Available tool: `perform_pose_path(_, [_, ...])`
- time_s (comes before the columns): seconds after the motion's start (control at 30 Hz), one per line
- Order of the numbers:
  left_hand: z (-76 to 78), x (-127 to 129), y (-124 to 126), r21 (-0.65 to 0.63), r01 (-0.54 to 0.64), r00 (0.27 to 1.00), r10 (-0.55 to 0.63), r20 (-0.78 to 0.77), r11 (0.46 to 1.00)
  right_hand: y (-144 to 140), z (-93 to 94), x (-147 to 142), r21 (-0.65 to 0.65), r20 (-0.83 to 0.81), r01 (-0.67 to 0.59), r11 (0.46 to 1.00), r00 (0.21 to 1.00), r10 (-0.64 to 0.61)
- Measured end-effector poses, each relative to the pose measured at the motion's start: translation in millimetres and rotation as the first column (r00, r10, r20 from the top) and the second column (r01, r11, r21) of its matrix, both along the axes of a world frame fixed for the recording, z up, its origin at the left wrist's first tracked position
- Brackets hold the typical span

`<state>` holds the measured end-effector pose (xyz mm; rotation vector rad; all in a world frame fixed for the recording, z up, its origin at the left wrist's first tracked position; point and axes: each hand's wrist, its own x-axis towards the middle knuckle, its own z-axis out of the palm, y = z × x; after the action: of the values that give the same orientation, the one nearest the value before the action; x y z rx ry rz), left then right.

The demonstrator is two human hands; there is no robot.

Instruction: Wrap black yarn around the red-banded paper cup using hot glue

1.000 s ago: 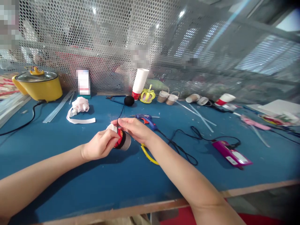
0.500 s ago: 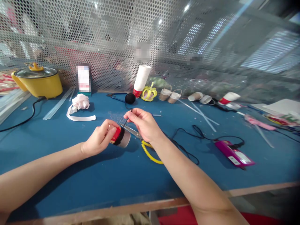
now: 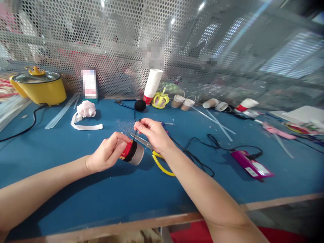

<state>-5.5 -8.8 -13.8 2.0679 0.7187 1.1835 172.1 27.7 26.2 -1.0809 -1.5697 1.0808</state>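
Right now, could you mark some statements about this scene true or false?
1. The left hand holds a cup. True.
2. The right hand grips the scissors. False: it pinches black yarn; the scissors lie on the table.
3. The yarn ball is white. False: it is black.
4. The pot has its lid on. True.
5. The power strip lies left of the pot. False: it lies to the right.

Your left hand is casting a soft shadow on the moderately lit tabletop; white light spots are glaring in the far mesh, and the far right is looking dark, stretched, perhaps blurred.
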Motion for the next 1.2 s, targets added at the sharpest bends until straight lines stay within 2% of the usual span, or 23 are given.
perform_pose_path(0.23, [3.5,0,-3,0.080,0.000,0.999,-0.003,0.035,0.997,-3,-0.8,-3,-0.045,0.091,-0.019,0.999,0.996,0.024])
perform_pose_path(0.63, [6.7,-1,-3,0.164,-0.037,0.999,0.032,0.033,0.986,-4,-1.0,-2,-0.075,0.120,-0.027,0.997,0.992,0.036])
perform_pose_path(0.9, [10.5,0,-4,0.177,-0.058,0.997,0.050,0.051,0.982,-5,-4.6,-5,-0.174,0.088,-0.084,0.981,0.991,0.100])
perform_pose_path(1.07, [10.4,0,-3,0.097,-0.043,0.996,0.035,0.076,0.994,-5,-6.6,-6,-0.255,0.072,-0.104,0.961,0.989,0.126])
perform_pose_path(1.2, [14.1,5,-4,-0.059,-0.074,0.982,0.083,0.171,0.995,-4,-11.4,-7,-0.335,0.092,-0.074,0.939,0.990,0.111])
